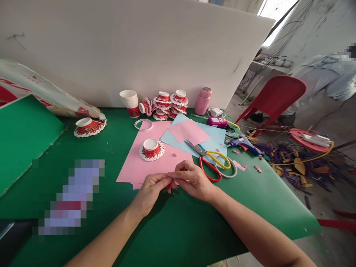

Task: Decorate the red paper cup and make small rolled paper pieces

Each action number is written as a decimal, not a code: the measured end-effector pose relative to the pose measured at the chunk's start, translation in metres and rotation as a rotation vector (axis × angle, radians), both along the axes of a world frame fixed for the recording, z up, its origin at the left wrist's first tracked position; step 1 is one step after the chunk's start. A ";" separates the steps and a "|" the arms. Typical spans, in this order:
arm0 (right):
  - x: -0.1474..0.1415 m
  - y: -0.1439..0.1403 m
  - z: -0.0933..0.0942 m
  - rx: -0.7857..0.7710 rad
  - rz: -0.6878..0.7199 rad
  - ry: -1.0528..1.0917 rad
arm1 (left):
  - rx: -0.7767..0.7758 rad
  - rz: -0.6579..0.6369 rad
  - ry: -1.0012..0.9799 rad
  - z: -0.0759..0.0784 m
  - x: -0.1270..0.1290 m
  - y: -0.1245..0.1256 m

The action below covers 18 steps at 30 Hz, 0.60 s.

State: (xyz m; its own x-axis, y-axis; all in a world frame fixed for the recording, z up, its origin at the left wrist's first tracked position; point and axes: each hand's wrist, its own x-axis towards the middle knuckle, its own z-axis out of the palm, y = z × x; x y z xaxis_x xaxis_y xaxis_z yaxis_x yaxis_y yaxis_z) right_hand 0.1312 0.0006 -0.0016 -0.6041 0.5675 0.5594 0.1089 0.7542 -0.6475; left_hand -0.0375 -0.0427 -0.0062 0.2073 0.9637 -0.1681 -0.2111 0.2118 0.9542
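Observation:
My left hand [152,188] and my right hand [193,181] meet at the fingertips over the near edge of the pink paper sheets [133,159]. Pinched between them is a small pink paper piece [172,184], mostly hidden by the fingers. Just beyond my hands a red paper cup with fringed, flared sides [151,148] stands upside down on the pink sheet. A tiny pink paper bit [175,154] lies beside it. Scissors with one yellow and one red handle [207,155] rest to the right, over a smaller pink sheet [190,130] and a blue sheet [219,135].
Stacked paper cups [129,102], piled fringed cups [169,104] and a pink bottle [203,101] line the white board [139,44]. Tape rolls, a blue glue gun [243,144] and pink scraps lie rightward. Another fringed cup [89,127] sits left. A person [325,78] is beyond the red chair [274,98].

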 end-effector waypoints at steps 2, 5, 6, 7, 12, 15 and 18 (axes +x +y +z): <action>0.000 0.000 0.001 0.056 -0.025 -0.029 | -0.001 0.010 -0.016 -0.001 0.000 0.000; 0.001 0.000 0.002 0.141 -0.047 -0.090 | -0.029 0.031 -0.084 0.000 0.001 -0.001; 0.002 0.000 0.003 0.180 -0.053 -0.113 | -0.045 0.035 -0.111 0.001 0.001 0.000; 0.002 0.000 0.003 0.219 -0.059 -0.136 | -0.060 0.036 -0.136 0.002 0.001 0.000; 0.003 0.001 0.008 0.325 -0.088 -0.205 | -0.087 0.002 -0.206 0.006 0.000 0.002; 0.003 0.001 0.009 0.377 -0.112 -0.232 | -0.101 0.005 -0.225 0.006 -0.002 0.003; 0.003 0.002 0.009 0.398 -0.125 -0.252 | -0.124 0.012 -0.238 0.005 -0.002 0.004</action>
State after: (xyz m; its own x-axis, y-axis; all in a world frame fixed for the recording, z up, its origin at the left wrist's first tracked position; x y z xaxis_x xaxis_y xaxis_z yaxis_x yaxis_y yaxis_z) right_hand 0.1338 0.0024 0.0074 -0.6898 0.4157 0.5927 0.3308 0.9092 -0.2528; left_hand -0.0396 -0.0389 -0.0013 0.2436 0.9415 -0.2331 -0.4301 0.3203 0.8441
